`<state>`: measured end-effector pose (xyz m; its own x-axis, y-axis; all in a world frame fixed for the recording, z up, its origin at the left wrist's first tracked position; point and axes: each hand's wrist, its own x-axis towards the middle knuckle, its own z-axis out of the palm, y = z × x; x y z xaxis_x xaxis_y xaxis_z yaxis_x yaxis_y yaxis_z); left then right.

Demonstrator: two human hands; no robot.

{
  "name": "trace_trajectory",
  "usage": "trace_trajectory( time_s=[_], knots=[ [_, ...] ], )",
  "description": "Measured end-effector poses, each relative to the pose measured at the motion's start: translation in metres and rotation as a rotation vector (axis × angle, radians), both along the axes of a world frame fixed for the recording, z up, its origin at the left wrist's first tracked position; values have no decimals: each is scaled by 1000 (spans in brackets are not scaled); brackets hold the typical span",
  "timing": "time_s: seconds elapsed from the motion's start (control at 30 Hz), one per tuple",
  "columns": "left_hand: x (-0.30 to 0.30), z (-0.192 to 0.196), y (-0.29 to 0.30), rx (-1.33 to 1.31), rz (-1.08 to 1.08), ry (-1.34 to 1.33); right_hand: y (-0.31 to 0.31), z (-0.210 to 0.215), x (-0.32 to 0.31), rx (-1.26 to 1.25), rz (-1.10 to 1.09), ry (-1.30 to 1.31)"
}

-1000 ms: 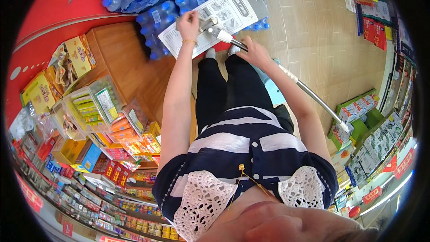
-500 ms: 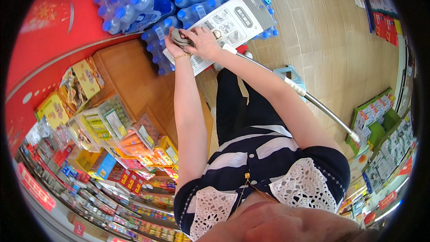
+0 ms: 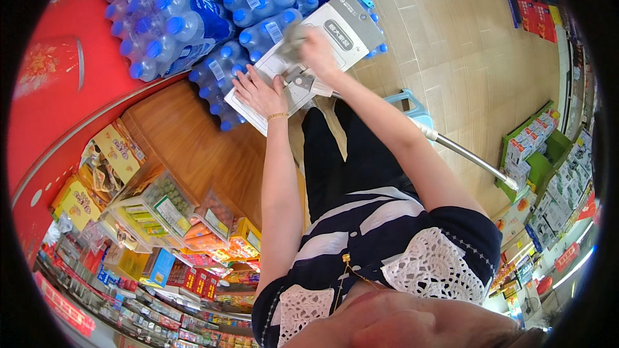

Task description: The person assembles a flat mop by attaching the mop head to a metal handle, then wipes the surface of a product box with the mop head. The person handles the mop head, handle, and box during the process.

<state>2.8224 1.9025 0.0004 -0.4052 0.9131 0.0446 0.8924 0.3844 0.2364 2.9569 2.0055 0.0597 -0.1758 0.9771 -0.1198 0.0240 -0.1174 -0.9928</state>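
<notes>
Lying flat on top of shrink-wrapped packs of blue-capped water bottles (image 3: 193,19), the flat white cardboard box (image 3: 335,38) is a broad rectangle with a dark label patch near its far end and fine grey print on the near end. Its far corner juts out past the bottle packs over the beige tiled floor (image 3: 464,58).

On the near end of the box, the left hand (image 3: 258,93) lies open, fingers spread and palm down, pressing the surface; a thin gold bracelet (image 3: 277,116) circles the wrist just behind it. Beyond and to the right of it, the right hand (image 3: 316,51) is closed around a small greyish object (image 3: 293,35) (blurred, so what it is cannot be told) and sits over the middle of the box. Between the two hands, a small grey-and-white piece (image 3: 300,80) rests on the box surface, just beside the right wrist; its kind is unclear.

Near the right forearm, a silver metal pole (image 3: 464,154) slants away across the floor, with a light blue plastic stool (image 3: 409,103) just behind the elbow. Left of the left forearm, a wooden display stand (image 3: 187,148) carries colourful snack packets and boxes (image 3: 129,193).
</notes>
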Motion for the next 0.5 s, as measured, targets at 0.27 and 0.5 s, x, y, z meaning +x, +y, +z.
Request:
trace_trajectory(
  time_s=[0.27, 0.5],
  knots=[
    [3, -7, 5, 25, -21, 61, -14, -49, 99, 779, 379, -870],
    [2, -7, 7, 26, -33, 109, 51, -54, 72, 631, -23, -1011]
  ],
)
